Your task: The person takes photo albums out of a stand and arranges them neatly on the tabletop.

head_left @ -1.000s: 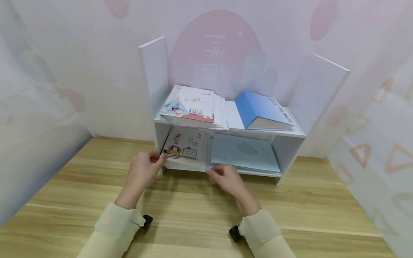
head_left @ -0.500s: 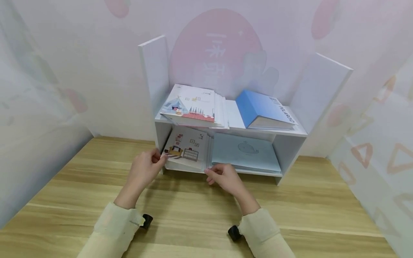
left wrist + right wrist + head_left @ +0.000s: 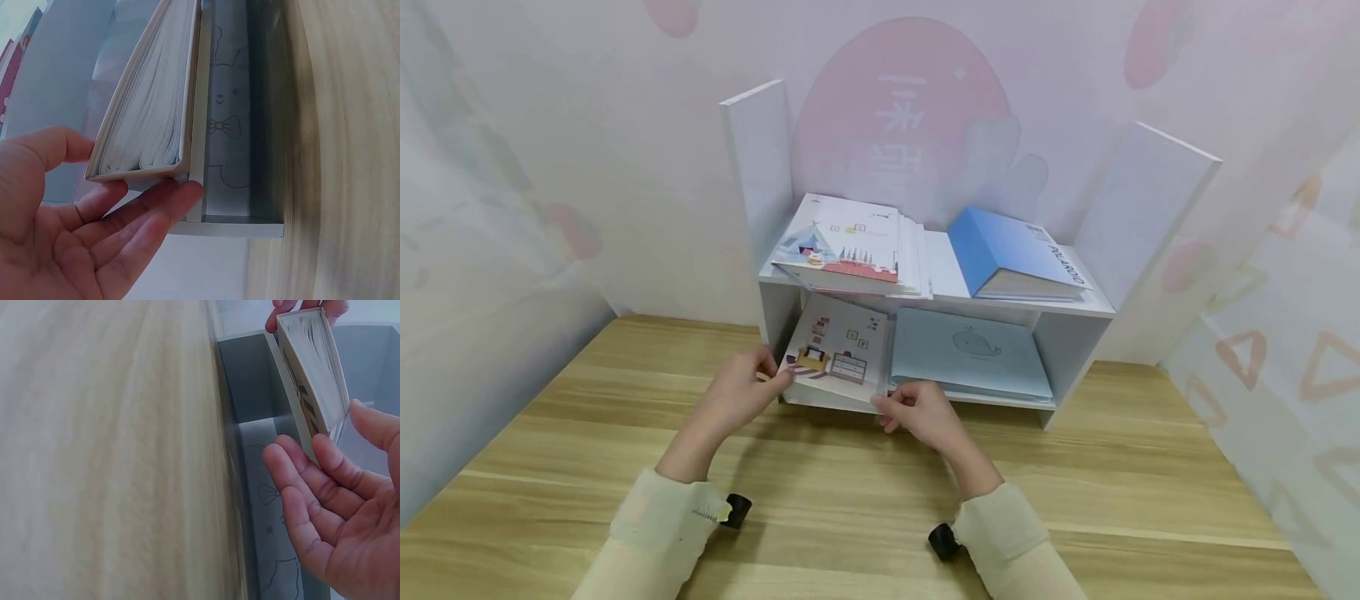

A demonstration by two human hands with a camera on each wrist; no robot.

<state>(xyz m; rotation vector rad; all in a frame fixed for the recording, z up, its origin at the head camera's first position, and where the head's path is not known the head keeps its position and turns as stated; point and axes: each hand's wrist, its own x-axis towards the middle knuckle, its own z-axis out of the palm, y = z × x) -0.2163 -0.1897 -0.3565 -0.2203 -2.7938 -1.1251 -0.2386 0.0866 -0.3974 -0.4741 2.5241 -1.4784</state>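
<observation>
furniture-print book [image 3: 827,348]: white | whale-print book [image 3: 955,354]: pale blue | shelf [image 3: 946,267]: white

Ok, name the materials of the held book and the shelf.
Held book: probably printed cardboard, smooth, from its stiff cover edges; the thin leaves could be paper or plastic. Shelf: perhaps laminated board, smooth white, from its flat panels and crisp edges.

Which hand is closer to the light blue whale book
Right hand: by the front left corner of the whale book; the left hand is farther off, at the left edge of the white album.
</observation>
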